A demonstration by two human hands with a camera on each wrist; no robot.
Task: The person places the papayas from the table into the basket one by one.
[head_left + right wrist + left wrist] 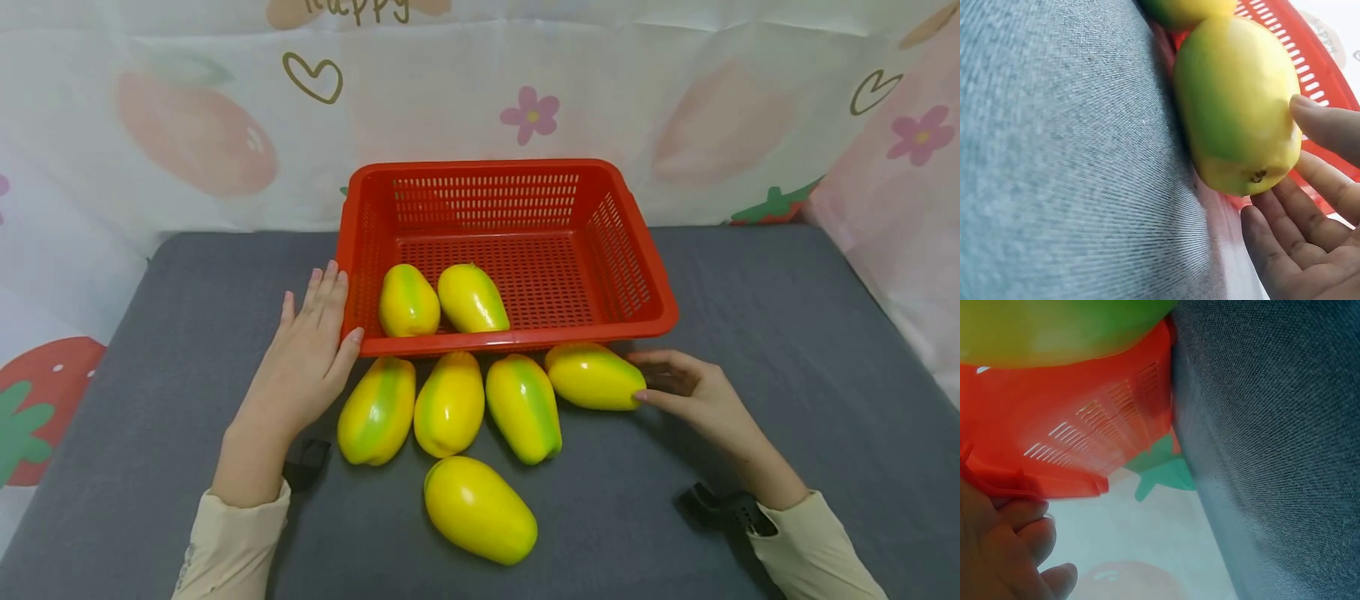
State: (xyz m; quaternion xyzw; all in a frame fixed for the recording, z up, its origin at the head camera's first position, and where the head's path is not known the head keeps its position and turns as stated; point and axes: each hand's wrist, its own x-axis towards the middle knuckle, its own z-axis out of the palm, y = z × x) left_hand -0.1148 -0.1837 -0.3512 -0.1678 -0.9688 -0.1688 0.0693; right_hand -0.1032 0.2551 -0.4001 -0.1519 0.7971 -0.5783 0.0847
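Observation:
My left hand [303,358] lies along the left side of a red plastic basket [517,340], fingers straight, thumb at the front corner. In the left wrist view its fingers [1038,540] touch the basket's rim. At the basket's front right, my right hand [693,392] holds the end of a yellow papaya [596,379] between thumb and fingers. The right wrist view shows the thumb on this papaya [1238,106], with the fingers partly behind its end. Left of it, a papaya [523,408], another papaya [450,404] and a third papaya [377,411] line the basket's front.
Two papayas lie inside the basket, one at the left [408,302] and one beside it [472,298]. Nearer the front of the grey table [615,517], a single papaya [480,510] lies on its side. A printed curtain [450,100] hangs behind the basket.

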